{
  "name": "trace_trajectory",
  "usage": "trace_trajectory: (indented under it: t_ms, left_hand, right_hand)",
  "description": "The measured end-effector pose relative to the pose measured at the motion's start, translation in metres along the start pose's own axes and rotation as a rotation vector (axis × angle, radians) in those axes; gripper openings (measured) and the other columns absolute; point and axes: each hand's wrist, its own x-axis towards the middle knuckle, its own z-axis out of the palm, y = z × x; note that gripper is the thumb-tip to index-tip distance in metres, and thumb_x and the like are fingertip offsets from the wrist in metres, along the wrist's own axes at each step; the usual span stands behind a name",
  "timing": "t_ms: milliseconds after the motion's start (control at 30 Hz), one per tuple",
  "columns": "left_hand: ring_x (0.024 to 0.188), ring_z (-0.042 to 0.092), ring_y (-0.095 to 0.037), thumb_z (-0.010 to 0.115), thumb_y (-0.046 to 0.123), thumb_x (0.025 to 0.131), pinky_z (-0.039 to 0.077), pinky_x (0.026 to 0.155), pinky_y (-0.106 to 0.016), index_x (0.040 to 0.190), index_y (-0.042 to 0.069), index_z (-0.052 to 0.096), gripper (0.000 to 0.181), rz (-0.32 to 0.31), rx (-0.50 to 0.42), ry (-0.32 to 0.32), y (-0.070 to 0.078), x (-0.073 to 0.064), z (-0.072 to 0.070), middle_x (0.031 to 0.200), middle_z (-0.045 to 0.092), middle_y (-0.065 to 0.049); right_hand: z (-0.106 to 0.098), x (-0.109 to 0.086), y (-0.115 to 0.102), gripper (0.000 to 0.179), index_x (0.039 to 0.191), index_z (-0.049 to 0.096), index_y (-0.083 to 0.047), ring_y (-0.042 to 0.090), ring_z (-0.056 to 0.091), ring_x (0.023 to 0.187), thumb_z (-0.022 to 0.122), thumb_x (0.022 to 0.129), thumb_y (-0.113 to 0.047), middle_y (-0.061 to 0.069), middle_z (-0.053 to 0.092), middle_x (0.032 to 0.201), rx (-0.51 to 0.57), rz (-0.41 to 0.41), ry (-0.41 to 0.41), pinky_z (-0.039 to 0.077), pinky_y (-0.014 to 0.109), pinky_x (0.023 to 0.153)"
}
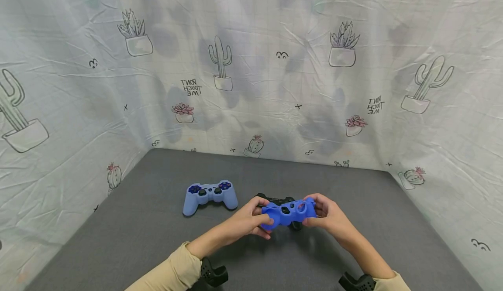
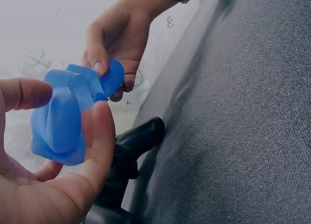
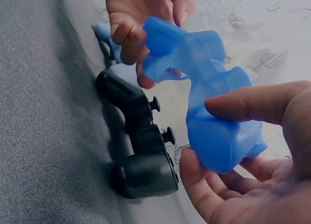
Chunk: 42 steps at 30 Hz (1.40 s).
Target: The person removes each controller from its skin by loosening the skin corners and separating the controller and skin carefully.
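A soft blue silicone controller cover point(image 1: 293, 218) is held up between both hands, with nothing inside it. My left hand point(image 1: 251, 218) pinches one grip end of the cover, thumb and fingers on opposite sides in the left wrist view. The other grip end is held by my right hand point(image 1: 329, 216), its thumb pressed on the cover point(image 3: 214, 141) in the right wrist view. Just beneath lies a black game controller point(image 3: 146, 173) on the table, its two thumbsticks showing. From the head view the cover hides most of the black controller point(image 1: 269, 199).
A second game controller point(image 1: 191, 203), light blue with dark button areas, lies on the grey table point(image 1: 129, 221) to the left. A white cactus-print curtain point(image 1: 259, 64) hangs behind the table and along both sides. Dark wrist devices point(image 1: 213, 273) sit on both forearms.
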Motion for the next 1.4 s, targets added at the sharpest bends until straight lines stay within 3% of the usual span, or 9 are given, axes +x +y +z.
trace_trajectory:
  t_ms: [167,433,733,1033,1233,1400]
  left_hand:
    - [0.099,0.062,-0.042,0.068,0.012,0.093,0.055,0.078,-0.041,0.134,0.002,0.038,0.052,0.048,0.003,0.017,-0.003,0.002,-0.003,0.112,0.060,-0.021]
    - [0.095,0.066,-0.028,0.069,0.003,0.092,0.056,0.077,-0.042,0.136,0.001,0.040,0.053,0.122,0.044,0.067,-0.007,0.004,-0.006,0.112,0.061,-0.020]
    - [0.096,0.065,-0.028,0.069,-0.002,0.090,0.056,0.076,-0.042,0.134,0.000,0.040,0.053,0.187,0.093,0.111,-0.006,0.003,-0.005,0.114,0.060,-0.019]
    - [0.098,0.064,-0.024,0.070,0.004,0.090,0.054,0.082,-0.038,0.130,0.002,0.045,0.047,0.186,0.152,0.134,-0.004,0.002,-0.005,0.111,0.063,-0.014]
    - [0.098,0.064,-0.025,0.069,-0.001,0.089,0.053,0.083,-0.038,0.130,0.003,0.048,0.046,0.209,0.180,0.133,-0.004,0.003,-0.006,0.113,0.061,-0.015]
    - [0.099,0.064,-0.025,0.070,0.000,0.088,0.052,0.085,-0.039,0.129,0.002,0.049,0.046,0.191,0.217,0.144,-0.005,0.004,-0.005,0.116,0.058,-0.015]
  right_hand:
    - [-0.001,0.001,-0.001,0.056,0.128,0.049,0.005,0.032,0.061,0.101,0.078,0.081,-0.005,0.020,0.060,0.118,0.018,0.011,-0.020,0.053,0.039,0.079]
    - [-0.002,0.004,-0.001,0.058,0.132,0.046,0.006,0.032,0.059,0.106,0.076,0.084,-0.006,0.020,0.058,0.122,0.026,0.035,-0.074,0.052,0.038,0.083]
    - [-0.004,0.001,-0.001,0.078,0.145,0.027,0.011,0.029,0.056,0.112,0.073,0.082,-0.001,0.025,0.052,0.132,0.065,0.054,-0.088,0.051,0.036,0.086]
    - [-0.006,0.001,-0.001,0.074,0.144,0.030,0.009,0.026,0.059,0.107,0.071,0.084,-0.001,0.023,0.056,0.128,0.093,0.065,-0.102,0.051,0.037,0.085]
    - [-0.009,0.001,-0.002,0.066,0.145,0.031,0.010,0.022,0.062,0.102,0.068,0.092,-0.008,0.022,0.059,0.126,0.120,0.053,-0.127,0.050,0.035,0.086]
    - [-0.010,0.000,-0.001,0.060,0.143,0.035,0.010,0.021,0.063,0.100,0.066,0.095,-0.009,0.021,0.060,0.126,0.146,0.040,-0.127,0.050,0.035,0.086]
